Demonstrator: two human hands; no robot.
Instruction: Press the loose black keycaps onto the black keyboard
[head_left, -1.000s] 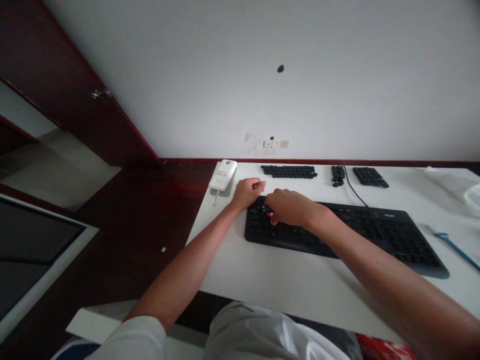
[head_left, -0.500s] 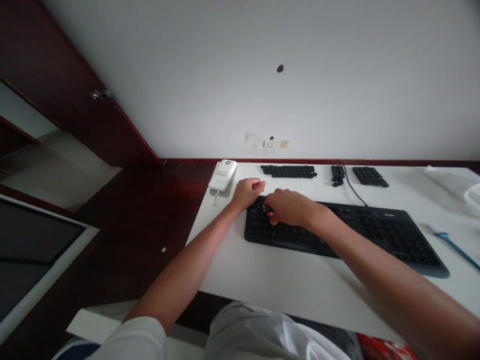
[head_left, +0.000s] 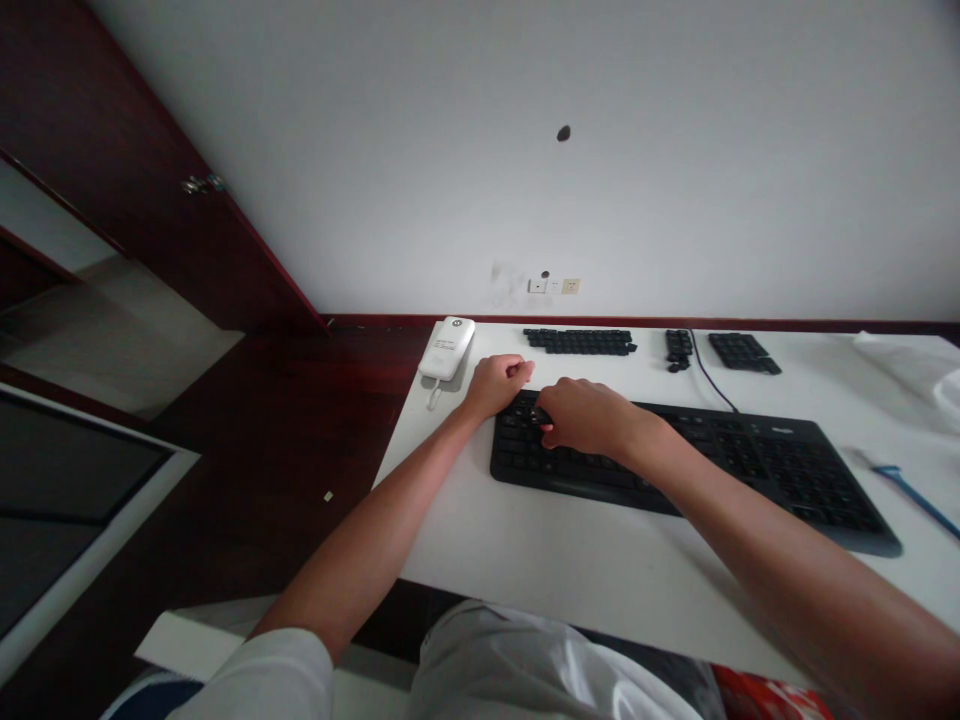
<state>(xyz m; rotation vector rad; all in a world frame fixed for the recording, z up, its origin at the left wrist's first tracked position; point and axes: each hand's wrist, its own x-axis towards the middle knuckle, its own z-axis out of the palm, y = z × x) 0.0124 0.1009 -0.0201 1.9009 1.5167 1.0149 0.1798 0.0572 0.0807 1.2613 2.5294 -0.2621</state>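
White desk [head_left: 510, 540] by pale wall [head_left: 420, 170] bears a keyboard [head_left: 739, 448], left hand [head_left: 498, 384] curled, right hand [head_left: 586, 415] pinching something dark [head_left: 539, 416].

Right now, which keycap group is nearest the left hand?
The leftmost keycap group, widest of the three; the middle group and right group lie farther from the left hand, flanking the cable.

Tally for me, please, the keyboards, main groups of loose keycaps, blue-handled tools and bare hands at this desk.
Keyboard: 1
Keycap groups: 3 (left group, middle group, right group)
Blue-handled tool: 1
Hands: 2 (left hand, right hand)
Total: 7
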